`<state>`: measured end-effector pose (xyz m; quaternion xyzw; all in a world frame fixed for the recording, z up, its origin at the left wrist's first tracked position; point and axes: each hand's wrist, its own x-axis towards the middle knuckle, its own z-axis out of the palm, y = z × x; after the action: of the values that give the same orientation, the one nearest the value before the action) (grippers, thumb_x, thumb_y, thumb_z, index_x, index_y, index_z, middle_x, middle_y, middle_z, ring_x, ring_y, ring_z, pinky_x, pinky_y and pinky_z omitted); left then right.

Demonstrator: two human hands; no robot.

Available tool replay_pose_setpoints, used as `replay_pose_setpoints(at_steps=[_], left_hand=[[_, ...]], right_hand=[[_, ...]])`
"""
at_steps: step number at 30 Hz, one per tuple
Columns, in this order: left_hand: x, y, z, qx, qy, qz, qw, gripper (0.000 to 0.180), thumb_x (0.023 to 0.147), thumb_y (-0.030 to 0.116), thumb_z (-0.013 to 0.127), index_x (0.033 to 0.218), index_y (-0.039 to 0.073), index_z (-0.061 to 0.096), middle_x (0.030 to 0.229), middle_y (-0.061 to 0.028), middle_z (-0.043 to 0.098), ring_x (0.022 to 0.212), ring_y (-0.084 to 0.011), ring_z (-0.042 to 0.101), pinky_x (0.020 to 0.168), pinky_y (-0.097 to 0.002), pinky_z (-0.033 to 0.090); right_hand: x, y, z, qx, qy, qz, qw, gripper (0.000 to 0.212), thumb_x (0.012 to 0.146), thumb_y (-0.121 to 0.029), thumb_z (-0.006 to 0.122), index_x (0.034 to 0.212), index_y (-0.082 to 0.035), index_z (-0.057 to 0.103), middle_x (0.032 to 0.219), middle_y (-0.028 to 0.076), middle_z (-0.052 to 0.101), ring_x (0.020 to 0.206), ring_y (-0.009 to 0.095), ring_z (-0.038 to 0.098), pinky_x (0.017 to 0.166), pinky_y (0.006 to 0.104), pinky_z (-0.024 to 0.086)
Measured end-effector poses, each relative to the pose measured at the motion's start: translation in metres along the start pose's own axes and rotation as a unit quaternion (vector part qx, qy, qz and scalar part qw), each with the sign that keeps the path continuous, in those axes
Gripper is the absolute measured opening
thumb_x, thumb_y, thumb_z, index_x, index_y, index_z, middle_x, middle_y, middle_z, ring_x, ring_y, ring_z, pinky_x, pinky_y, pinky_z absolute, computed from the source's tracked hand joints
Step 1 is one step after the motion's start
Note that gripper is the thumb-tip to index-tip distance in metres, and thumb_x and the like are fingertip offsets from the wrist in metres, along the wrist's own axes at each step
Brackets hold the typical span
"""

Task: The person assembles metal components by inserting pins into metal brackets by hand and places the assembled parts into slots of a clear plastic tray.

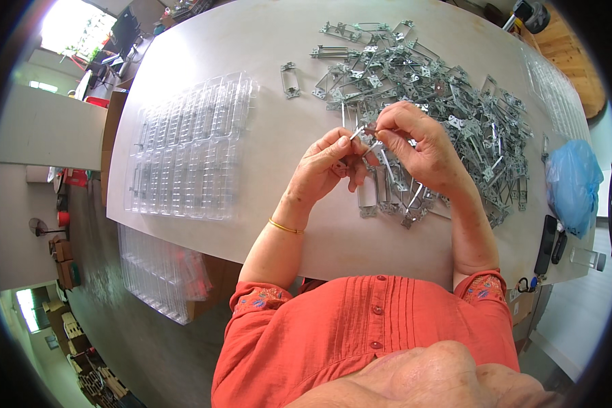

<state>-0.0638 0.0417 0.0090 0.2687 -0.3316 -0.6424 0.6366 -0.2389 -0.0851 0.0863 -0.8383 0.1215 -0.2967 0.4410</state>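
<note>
Both of my hands meet over the near left edge of a big pile of silvery metal frame-like brackets (pixel 483 129). Closed fingers of my left hand (pixel 326 163) grip a small metal bracket (pixel 358 133) with narrow bars. My right hand (pixel 421 143) pinches the far end of the same bracket between thumb and fingertips. Part of the bracket is hidden by the fingers. One separate bracket (pixel 290 80) lies on the table to the left of the pile.
A clear plastic compartment tray (pixel 183 149) holding metal pieces covers the table's left side. Stacked clear trays (pixel 158 272) stand below the table edge. At right are another clear tray (pixel 556 92), a blue plastic bag (pixel 574 187), a black oblong object (pixel 545 243) and a clear jar (pixel 585 258).
</note>
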Motion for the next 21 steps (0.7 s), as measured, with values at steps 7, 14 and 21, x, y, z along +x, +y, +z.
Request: replay_pose_setpoints(at_steps=[7,14,21], left_hand=[[0.003,-0.001,0.007,-0.029,0.086,0.055,0.994,0.019,0.102,0.022,0.052,0.101,0.004,0.059,0.103,-0.0247,0.067,0.062,-0.0207,0.058,0.051,-0.0278,0.045],[0.001,-0.002,0.006,0.027,0.092,0.058,0.994,0.02,0.102,0.022,0.054,0.104,0.003,0.062,0.104,-0.0186,0.068,0.066,-0.0136,0.052,0.053,-0.023,0.039],[0.0,-0.002,0.007,0.106,0.111,0.066,0.986,0.02,0.101,0.02,0.056,0.107,0.003,0.064,0.106,-0.0109,0.068,0.066,-0.0071,0.047,0.054,-0.0195,0.034]], right_hand=[[-0.002,-0.011,-0.002,-0.05,0.059,0.087,0.993,0.005,0.091,-0.006,0.066,0.093,-0.003,0.063,0.085,0.007,0.062,0.071,0.018,0.058,0.064,0.0309,0.048],[-0.002,-0.01,0.002,-0.074,0.045,0.105,0.991,0.005,0.09,-0.006,0.066,0.093,-0.003,0.064,0.084,0.009,0.062,0.068,0.019,0.06,0.062,0.0324,0.049],[-0.003,-0.015,0.002,-0.048,0.039,0.147,0.987,0.019,0.09,-0.007,0.066,0.107,-0.001,0.062,0.076,0.008,0.058,0.065,0.016,0.055,0.061,0.0317,0.047]])
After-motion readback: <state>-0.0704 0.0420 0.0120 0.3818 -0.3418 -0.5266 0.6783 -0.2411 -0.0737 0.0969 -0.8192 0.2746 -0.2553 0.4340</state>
